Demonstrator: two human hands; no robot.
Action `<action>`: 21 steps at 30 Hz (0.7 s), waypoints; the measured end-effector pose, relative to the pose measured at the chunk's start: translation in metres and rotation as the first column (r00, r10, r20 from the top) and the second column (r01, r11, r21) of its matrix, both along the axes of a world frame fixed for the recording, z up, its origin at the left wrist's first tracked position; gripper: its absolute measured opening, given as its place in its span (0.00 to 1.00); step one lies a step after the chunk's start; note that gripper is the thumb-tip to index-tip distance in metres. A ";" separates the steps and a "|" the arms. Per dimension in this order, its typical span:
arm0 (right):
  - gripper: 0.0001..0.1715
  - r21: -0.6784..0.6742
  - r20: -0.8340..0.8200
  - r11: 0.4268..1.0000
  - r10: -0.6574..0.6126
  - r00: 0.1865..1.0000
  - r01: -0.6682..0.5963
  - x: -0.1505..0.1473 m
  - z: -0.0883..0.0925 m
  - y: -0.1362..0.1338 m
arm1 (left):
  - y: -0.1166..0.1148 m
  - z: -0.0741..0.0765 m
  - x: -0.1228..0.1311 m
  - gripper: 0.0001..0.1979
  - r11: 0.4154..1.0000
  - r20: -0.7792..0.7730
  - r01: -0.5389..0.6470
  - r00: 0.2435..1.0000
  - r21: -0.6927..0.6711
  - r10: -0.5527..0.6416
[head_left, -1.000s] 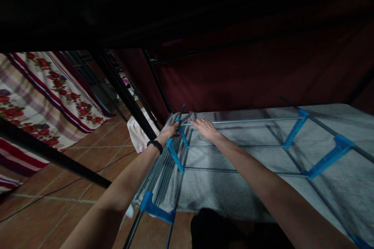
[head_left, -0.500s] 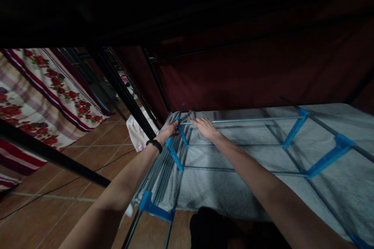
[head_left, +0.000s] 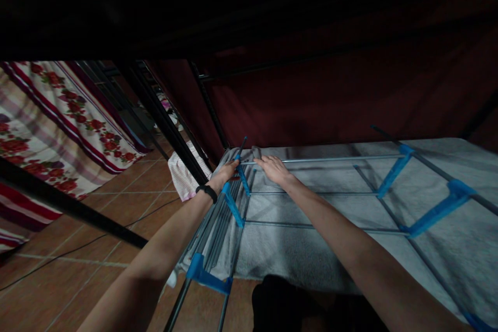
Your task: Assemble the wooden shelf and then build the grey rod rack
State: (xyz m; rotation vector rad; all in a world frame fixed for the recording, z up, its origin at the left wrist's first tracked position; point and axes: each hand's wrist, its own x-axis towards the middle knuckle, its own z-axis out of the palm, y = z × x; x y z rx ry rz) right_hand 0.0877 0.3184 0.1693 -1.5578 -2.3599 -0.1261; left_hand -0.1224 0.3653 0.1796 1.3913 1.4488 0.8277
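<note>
A partly built rack of grey metal tubes and blue plastic connectors lies over a grey blanket. My left hand (head_left: 225,173), with a black band at the wrist, is closed around the far left corner, at a blue connector (head_left: 243,180) on an upright pole. Just right of it, my right hand (head_left: 273,168) grips the left part of the long top tube (head_left: 342,158), fingers over it. That tube runs to a blue connector (head_left: 393,170) on the right-hand frame. Whether its left end sits inside the left connector is hidden by my fingers.
Several loose grey tubes (head_left: 212,236) lie on the left edge of the grey blanket (head_left: 322,262). Black metal posts (head_left: 165,119) stand at the left, near a pale cloth (head_left: 182,179). A cable (head_left: 83,241) crosses the tiled floor. Dark red fabric (head_left: 330,98) hangs behind.
Almost nothing differs. Both hands keep their places at the far left corner, and the view has shifted very slightly.
</note>
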 end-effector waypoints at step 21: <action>0.34 -0.107 0.010 0.994 0.011 1.000 -0.010 0.004 0.011 0.002 | 0.009 -0.010 0.006 0.25 0.999 0.107 -0.012 0.994 -0.053 0.018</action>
